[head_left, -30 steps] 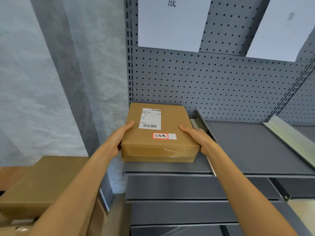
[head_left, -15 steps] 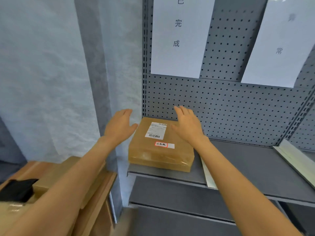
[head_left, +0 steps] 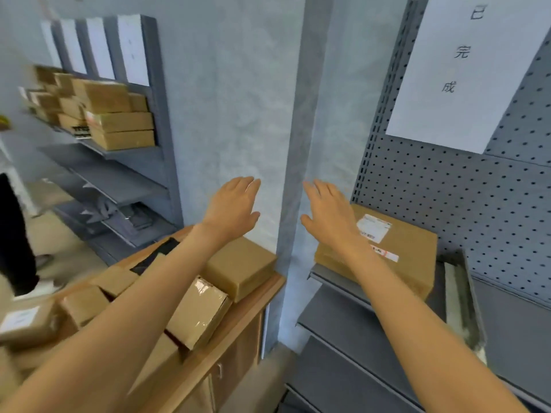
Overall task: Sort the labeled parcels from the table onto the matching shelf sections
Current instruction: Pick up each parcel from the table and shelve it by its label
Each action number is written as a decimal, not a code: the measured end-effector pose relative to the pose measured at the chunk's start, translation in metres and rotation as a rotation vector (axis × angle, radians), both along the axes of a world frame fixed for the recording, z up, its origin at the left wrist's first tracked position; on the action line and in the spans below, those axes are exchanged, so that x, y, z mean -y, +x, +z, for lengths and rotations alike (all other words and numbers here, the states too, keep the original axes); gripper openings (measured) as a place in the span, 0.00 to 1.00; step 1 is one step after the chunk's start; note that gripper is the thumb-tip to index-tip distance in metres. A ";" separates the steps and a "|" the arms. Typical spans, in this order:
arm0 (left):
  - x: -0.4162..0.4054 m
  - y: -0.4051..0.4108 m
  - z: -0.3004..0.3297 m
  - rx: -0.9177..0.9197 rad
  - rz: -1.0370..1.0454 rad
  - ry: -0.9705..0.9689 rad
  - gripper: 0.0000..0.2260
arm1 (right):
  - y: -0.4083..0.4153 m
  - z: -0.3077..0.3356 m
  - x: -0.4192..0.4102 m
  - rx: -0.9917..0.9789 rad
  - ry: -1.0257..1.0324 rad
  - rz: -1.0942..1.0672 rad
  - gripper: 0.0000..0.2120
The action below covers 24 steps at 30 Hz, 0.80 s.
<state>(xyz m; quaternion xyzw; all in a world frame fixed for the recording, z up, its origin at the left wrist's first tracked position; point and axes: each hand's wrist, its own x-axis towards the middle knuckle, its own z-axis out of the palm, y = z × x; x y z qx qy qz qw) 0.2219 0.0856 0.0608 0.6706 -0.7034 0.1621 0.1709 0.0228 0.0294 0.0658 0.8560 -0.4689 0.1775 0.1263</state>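
Observation:
A flat brown parcel [head_left: 408, 251] with a white shipping label and a red-edged sticker lies on the grey shelf [head_left: 337, 281] at the right, under a white paper sign [head_left: 459, 70] with three printed characters. My right hand [head_left: 328, 216] hovers above the parcel's left end, fingers straight, holding nothing. My left hand [head_left: 234, 205] is raised in front of the wall, fingers straight and empty, above the wooden table [head_left: 238, 317]. Several brown parcels [head_left: 196, 311] are piled on that table.
A grey metal divider [head_left: 460, 299] stands on the shelf right of the parcel, with pegboard [head_left: 477, 210] behind. A second grey shelf unit [head_left: 125, 174] at the far left carries stacked boxes [head_left: 116, 123]. A dark-clothed person [head_left: 13, 234] stands at the left edge.
Both hands have let go of the parcel, which stays on the shelf. The hands have drawn back and to the left, and the view has swung left toward the table.

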 end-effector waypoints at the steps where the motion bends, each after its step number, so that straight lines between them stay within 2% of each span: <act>1: -0.010 0.013 -0.002 -0.011 0.035 0.003 0.30 | 0.015 -0.001 -0.005 0.005 0.010 0.036 0.32; 7: -0.077 0.088 -0.011 -0.070 0.250 -0.012 0.29 | 0.103 -0.011 -0.036 -0.010 0.036 0.235 0.33; 13: -0.150 0.156 -0.032 -0.118 0.447 0.017 0.29 | 0.182 -0.032 -0.073 -0.016 0.072 0.407 0.29; 24: -0.289 0.254 -0.070 -0.209 0.751 0.057 0.29 | 0.327 -0.075 -0.174 -0.084 0.171 0.714 0.32</act>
